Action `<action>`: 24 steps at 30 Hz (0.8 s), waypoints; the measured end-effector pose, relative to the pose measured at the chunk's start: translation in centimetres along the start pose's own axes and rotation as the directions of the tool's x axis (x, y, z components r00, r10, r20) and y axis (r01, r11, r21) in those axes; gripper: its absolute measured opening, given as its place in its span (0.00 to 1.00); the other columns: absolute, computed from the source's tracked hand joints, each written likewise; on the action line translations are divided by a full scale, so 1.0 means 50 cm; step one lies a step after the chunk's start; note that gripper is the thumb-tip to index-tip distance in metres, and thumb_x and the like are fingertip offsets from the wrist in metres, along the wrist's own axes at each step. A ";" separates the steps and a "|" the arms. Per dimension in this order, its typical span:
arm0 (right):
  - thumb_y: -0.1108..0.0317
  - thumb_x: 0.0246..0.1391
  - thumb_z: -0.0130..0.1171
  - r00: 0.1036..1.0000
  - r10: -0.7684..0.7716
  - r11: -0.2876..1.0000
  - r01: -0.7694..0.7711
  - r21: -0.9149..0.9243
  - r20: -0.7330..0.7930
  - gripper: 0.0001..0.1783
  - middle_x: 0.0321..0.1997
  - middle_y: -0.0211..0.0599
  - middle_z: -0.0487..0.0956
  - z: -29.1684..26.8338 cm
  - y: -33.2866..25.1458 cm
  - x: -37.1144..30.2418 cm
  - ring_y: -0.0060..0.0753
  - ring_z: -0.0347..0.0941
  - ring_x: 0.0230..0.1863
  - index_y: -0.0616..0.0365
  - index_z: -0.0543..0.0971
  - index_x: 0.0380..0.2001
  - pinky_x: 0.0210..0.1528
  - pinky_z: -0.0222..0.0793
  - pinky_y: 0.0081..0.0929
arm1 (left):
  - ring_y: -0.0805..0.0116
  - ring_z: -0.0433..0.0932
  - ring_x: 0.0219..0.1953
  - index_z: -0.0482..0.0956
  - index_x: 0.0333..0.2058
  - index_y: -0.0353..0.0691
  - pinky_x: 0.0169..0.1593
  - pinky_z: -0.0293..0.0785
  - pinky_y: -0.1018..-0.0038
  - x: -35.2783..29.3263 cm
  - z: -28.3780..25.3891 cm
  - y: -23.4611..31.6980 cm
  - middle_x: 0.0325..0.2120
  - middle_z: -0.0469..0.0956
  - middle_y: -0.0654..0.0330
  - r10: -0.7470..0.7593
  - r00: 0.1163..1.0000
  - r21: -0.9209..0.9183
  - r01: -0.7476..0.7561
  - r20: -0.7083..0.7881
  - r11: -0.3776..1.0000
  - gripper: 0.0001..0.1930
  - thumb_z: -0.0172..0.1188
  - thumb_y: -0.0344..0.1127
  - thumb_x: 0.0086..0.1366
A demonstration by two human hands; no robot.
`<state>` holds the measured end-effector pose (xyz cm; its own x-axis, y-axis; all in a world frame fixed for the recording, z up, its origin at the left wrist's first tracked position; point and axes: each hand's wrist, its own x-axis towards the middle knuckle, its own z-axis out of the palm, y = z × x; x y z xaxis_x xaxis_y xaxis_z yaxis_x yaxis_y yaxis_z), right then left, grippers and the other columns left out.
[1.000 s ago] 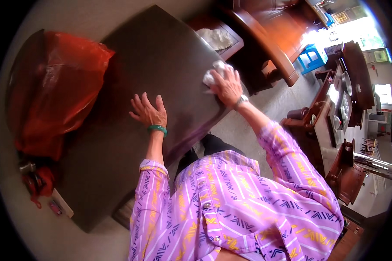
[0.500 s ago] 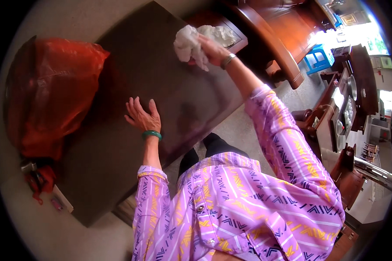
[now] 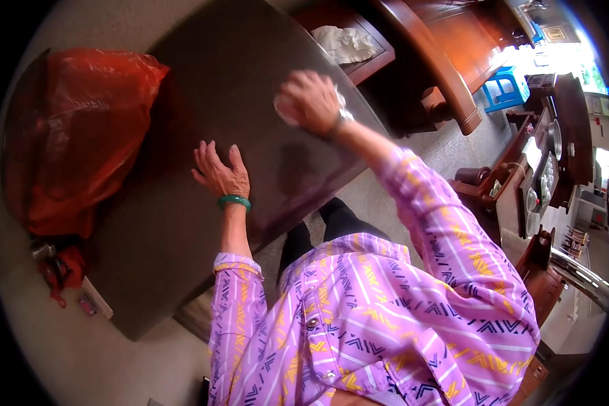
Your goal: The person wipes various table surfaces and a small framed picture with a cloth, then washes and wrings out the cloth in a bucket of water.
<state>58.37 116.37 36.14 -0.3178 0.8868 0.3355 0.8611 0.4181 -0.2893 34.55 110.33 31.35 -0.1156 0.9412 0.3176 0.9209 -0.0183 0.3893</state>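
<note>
My right hand (image 3: 309, 100), smeared by motion, presses a crumpled white cloth (image 3: 287, 112) onto a dark tabletop (image 3: 203, 81). Most of the cloth is hidden under the palm; pale edges stick out on both sides. Nearer to me, my left hand (image 3: 220, 169) rests on the same surface with fingers apart and nothing in it. A green bangle (image 3: 234, 202) circles that wrist. Left of this hand, a shiny orange-red plastic bag (image 3: 95, 135) drapes over something I cannot make out at the table's left end.
A second white crumpled cloth (image 3: 346, 44) lies on a low reddish wooden stand (image 3: 379, 59) beyond the table's right edge. Behind it is a heavy wooden bench (image 3: 446, 40). Farther right are a blue plastic stool (image 3: 506, 89) and a tea table (image 3: 511, 203) with dishes.
My right hand has come down with the white cloth, now flattened beneath the palm; before, the cloth bunched loosely ahead of the fingers. My left hand stays nearly in place.
</note>
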 end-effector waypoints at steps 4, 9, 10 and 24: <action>0.55 0.42 0.59 0.968 -0.199 0.975 0.180 0.131 0.151 0.13 0.44 0.33 0.68 -0.071 -0.072 -0.204 0.39 0.65 0.48 0.42 0.74 0.33 0.43 0.61 0.39 | 0.52 0.56 0.61 0.64 0.51 0.42 0.58 0.48 0.43 -0.006 0.005 -0.008 0.56 0.62 0.53 0.013 1.000 -0.007 -0.013 -0.016 1.000 0.23 0.49 0.50 0.63; 0.53 0.41 0.60 0.943 -0.265 0.960 0.240 0.141 0.200 0.17 0.49 0.40 0.68 -0.039 -0.012 -0.147 0.44 0.63 0.52 0.43 0.74 0.37 0.46 0.61 0.42 | 0.51 0.55 0.61 0.65 0.50 0.42 0.57 0.47 0.42 0.003 -0.018 0.005 0.56 0.62 0.53 0.001 1.000 0.046 -0.002 0.018 0.999 0.22 0.49 0.49 0.63; 0.52 0.42 0.59 0.964 -0.210 0.973 0.189 0.134 0.165 0.18 0.50 0.42 0.67 -0.017 0.003 -0.092 0.46 0.63 0.51 0.44 0.73 0.37 0.46 0.61 0.42 | 0.51 0.55 0.62 0.64 0.51 0.41 0.58 0.46 0.42 0.002 -0.020 0.001 0.57 0.61 0.52 -0.016 0.999 0.036 0.014 0.038 0.999 0.23 0.49 0.49 0.62; 0.51 0.48 0.54 0.971 0.235 0.970 -0.237 -0.058 -0.049 0.19 0.46 0.42 0.70 0.091 0.136 0.289 0.45 0.65 0.50 0.43 0.75 0.43 0.48 0.61 0.45 | 0.53 0.58 0.61 0.65 0.51 0.42 0.58 0.48 0.44 0.001 -0.016 0.005 0.56 0.64 0.55 -0.033 0.999 -0.028 0.033 -0.010 0.999 0.22 0.51 0.47 0.62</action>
<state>57.84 132.95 34.93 -0.0870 0.9495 0.3013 0.9336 0.1833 -0.3078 34.47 110.09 32.16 -0.1499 0.9379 0.3130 0.9060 0.0035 0.4233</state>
